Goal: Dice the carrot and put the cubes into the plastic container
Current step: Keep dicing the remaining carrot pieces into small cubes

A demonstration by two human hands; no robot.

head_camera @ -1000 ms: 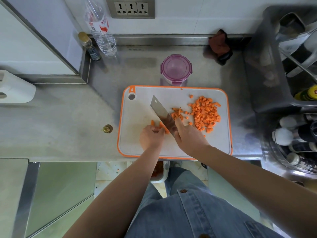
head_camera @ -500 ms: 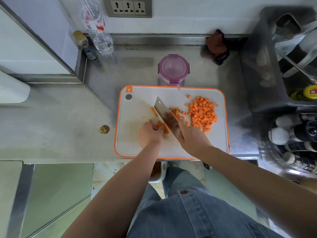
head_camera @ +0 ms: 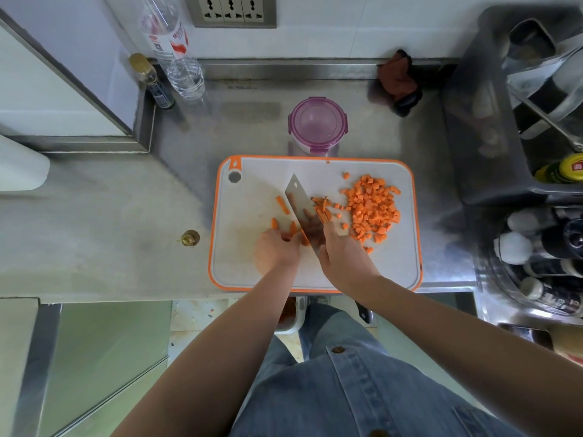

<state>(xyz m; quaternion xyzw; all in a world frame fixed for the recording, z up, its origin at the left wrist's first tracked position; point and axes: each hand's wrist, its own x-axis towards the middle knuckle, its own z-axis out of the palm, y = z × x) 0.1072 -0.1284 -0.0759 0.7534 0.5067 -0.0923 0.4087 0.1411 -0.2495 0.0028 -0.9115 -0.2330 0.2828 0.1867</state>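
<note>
A white cutting board (head_camera: 246,266) with an orange rim lies on the steel counter. My left hand (head_camera: 275,251) holds several carrot strips (head_camera: 291,230) down on it with curled fingers. One loose strip (head_camera: 283,204) lies just beyond them. My right hand (head_camera: 342,257) grips the handle of a cleaver (head_camera: 303,206), whose blade stands right beside my left fingers. A heap of orange carrot cubes (head_camera: 372,208) covers the board's right half. The plastic container (head_camera: 318,123), round with a purple lid on it, stands behind the board.
A water bottle (head_camera: 176,55) and a small dark bottle (head_camera: 151,80) stand at the back left. A dark red cloth (head_camera: 398,78) lies at the back right. A grey dish rack (head_camera: 492,105) and several bottles (head_camera: 542,257) fill the right side. A carrot top (head_camera: 190,238) lies left of the board.
The cleaver has shifted slightly along the strips toward my left hand. One strip now lies apart, beyond my left fingers.
</note>
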